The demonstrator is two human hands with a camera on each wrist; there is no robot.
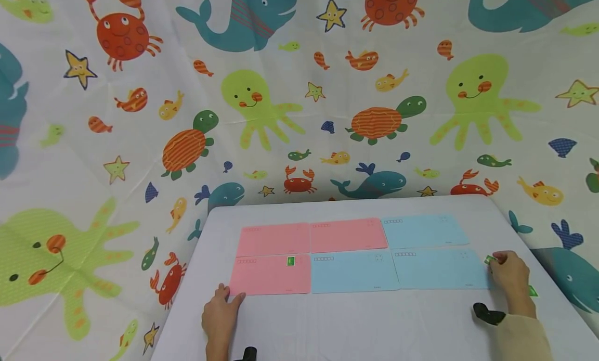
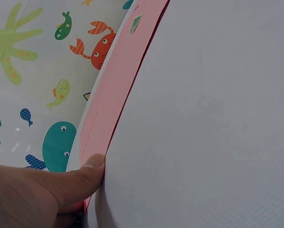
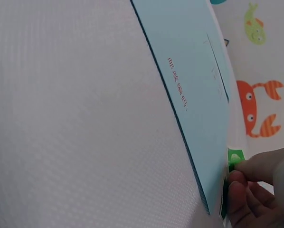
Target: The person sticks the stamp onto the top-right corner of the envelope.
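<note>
My right hand (image 1: 511,278) pinches a small green stamp (image 1: 489,259) between thumb and finger, just beyond the right end of the lower right blue envelope (image 1: 442,275). In the right wrist view the stamp (image 3: 235,156) shows a pale design. Another green stamp (image 1: 533,291) lies on the table beside the right wrist, partly hidden by it. My left hand (image 1: 220,314) rests at the lower left corner of the lower pink envelope (image 1: 267,280), its thumb touching the edge. That envelope carries a green stamp (image 1: 291,261) at its upper right corner.
Two more pink envelopes (image 1: 273,240) (image 1: 348,235) and two blue ones (image 1: 423,231) (image 1: 353,278) lie in two rows with the others on the white table (image 1: 365,324). A curtain printed with sea animals (image 1: 281,116) hangs behind it.
</note>
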